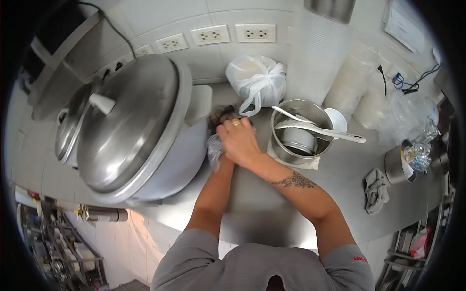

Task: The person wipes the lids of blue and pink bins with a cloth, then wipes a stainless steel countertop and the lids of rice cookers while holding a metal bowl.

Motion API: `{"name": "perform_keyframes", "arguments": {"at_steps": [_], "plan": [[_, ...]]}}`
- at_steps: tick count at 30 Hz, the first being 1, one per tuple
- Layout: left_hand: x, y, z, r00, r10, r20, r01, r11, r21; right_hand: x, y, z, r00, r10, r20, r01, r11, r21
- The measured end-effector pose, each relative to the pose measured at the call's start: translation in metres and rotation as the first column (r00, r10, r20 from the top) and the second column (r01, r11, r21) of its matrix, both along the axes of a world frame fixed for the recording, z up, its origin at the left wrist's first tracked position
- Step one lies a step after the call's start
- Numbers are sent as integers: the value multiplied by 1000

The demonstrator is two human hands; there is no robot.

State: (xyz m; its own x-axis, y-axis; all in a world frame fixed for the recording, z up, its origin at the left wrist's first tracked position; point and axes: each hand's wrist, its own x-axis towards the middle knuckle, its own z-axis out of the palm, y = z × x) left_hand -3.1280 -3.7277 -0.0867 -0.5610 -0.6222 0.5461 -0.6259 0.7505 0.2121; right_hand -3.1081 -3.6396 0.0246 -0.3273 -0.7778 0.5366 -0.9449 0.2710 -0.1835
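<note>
My right hand (239, 143), with a ring on one finger, is closed over a clear plastic bag (215, 148) beside the large rice cooker. Dark brown material (223, 115) shows just beyond its fingers; I cannot make out what it is. Under the right hand, my left hand (227, 159) is mostly covered, so its fingers are hidden. The crumpled plastic lies against its outer side. Close on the left stands the big rice cooker (182, 165) with its metal lid on. A knotted white plastic bag (257, 80) sits just behind the hands.
To the right, a steel pot (276, 145) on a folded cloth holds white-handled utensils and a metal container. A white bowl (337, 121), stacked clear cups (318, 53), a grey rag (375, 190) and a metal canister (395, 165) stand farther right. Another cooker (68, 128) is at far left.
</note>
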Motion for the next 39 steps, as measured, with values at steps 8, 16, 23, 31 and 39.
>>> {"name": "perform_keyframes", "arguments": {"at_steps": [8,16,23,31,39], "plan": [[-109,-81,-24,999,44,21,-38,976,-216,-19,29,6,958,281,61,-267,949,-169],[8,30,-1,742,-668,-61,649,692,316,34,115,18,577,502,645,39,771,-635],[169,97,30,670,-714,204,675,700,234,10,339,2,760,-281,586,464,866,-186],[177,166,6,938,-272,216,201,932,301,-58,544,-96,851,-510,125,514,858,-1],[162,445,51,540,-805,246,715,593,370,-105,690,-63,370,-342,864,914,302,-272]]}}
